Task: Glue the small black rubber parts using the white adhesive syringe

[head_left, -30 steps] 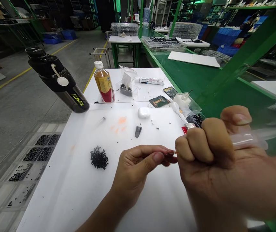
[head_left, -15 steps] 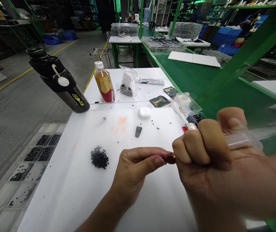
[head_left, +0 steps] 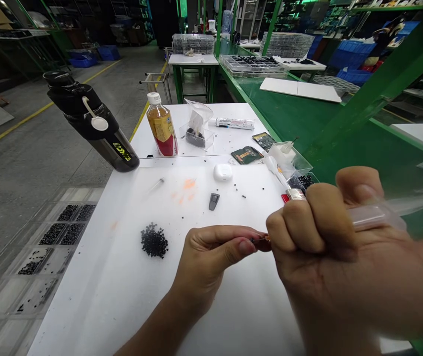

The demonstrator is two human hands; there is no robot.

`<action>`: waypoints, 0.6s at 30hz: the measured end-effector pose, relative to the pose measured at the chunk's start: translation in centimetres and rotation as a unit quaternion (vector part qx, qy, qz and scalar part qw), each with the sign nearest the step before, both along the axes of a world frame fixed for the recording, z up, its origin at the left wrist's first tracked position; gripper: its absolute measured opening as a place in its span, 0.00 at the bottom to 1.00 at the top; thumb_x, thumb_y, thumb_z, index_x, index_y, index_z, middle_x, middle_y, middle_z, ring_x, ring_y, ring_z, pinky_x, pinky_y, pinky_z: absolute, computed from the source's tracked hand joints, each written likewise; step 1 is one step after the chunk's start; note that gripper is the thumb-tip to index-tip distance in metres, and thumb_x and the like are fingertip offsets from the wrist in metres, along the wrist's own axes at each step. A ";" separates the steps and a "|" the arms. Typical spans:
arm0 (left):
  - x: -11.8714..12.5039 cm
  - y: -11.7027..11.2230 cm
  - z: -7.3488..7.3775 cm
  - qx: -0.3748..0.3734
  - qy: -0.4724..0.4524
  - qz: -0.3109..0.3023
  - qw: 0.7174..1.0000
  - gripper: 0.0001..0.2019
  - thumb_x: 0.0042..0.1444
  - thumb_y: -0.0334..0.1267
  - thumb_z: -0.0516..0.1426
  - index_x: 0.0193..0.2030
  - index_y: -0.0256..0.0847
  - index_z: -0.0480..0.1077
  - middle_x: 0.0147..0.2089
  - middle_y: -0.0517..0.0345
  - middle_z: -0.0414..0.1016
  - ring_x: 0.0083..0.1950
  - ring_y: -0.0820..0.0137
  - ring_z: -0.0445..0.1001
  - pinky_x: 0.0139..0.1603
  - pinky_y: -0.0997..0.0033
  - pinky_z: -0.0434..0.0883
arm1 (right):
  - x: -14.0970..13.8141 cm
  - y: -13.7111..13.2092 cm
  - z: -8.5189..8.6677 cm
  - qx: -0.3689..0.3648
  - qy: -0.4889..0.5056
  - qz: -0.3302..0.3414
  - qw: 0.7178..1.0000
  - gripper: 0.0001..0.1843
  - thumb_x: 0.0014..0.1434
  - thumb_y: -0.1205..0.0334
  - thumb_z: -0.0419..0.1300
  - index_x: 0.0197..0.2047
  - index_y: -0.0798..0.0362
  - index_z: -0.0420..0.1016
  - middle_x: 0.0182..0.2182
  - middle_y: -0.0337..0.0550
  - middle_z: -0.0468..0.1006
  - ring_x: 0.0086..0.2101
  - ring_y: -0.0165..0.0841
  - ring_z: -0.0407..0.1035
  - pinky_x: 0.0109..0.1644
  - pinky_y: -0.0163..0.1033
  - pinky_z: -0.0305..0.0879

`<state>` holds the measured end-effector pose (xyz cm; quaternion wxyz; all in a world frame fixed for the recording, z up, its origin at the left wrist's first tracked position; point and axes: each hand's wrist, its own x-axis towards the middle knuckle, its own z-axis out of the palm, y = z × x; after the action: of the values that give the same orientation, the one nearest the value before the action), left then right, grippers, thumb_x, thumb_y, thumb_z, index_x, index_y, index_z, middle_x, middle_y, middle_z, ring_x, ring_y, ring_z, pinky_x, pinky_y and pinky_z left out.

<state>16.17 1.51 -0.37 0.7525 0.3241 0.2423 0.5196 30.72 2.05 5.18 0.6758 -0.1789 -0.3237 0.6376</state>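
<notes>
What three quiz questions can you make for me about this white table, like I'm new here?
1. True or false: the left hand touches the pile of black pellets.
2. Which hand holds the clear plastic piece? A: left hand. B: right hand.
3. Fill in the missing word: the drink bottle has a ____ cap.

Key: 1 false; 2 B; 3 white.
</notes>
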 end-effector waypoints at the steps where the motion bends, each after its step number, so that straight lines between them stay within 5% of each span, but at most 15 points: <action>1: 0.0 0.0 0.0 -0.001 0.001 0.000 1.000 0.02 0.56 0.37 0.68 0.36 0.48 0.84 0.38 0.60 0.86 0.42 0.71 0.83 0.50 0.73 0.77 | 0.0 0.0 -0.1 0.000 -0.004 -0.001 1.000 0.26 0.68 0.41 0.43 0.35 0.51 0.69 0.17 0.33 0.56 0.19 0.28 0.47 0.25 0.36 0.60; 10: -0.1 -0.1 0.0 -0.011 -0.007 -0.003 1.000 0.02 0.55 0.37 0.69 0.36 0.47 0.84 0.37 0.61 0.86 0.41 0.71 0.82 0.51 0.72 0.77 | -0.4 -0.2 -0.2 -0.005 -0.042 -0.034 0.999 0.19 0.63 0.46 0.64 0.32 0.48 0.63 0.16 0.28 0.52 0.17 0.26 0.46 0.22 0.34 0.57; 18: 0.0 0.2 0.1 -0.066 -0.031 0.014 0.997 0.05 0.54 0.40 0.69 0.34 0.43 0.84 0.35 0.60 0.86 0.40 0.73 0.81 0.47 0.77 0.75 | -0.5 -0.1 0.4 -0.092 0.015 -0.062 0.994 0.26 0.60 0.34 0.54 0.28 0.49 0.67 0.14 0.31 0.51 0.15 0.26 0.46 0.20 0.36 0.52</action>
<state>16.15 1.72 -0.25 0.7722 0.2538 0.2567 0.5228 30.17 1.91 5.54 0.6991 -0.2505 -0.2420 0.6245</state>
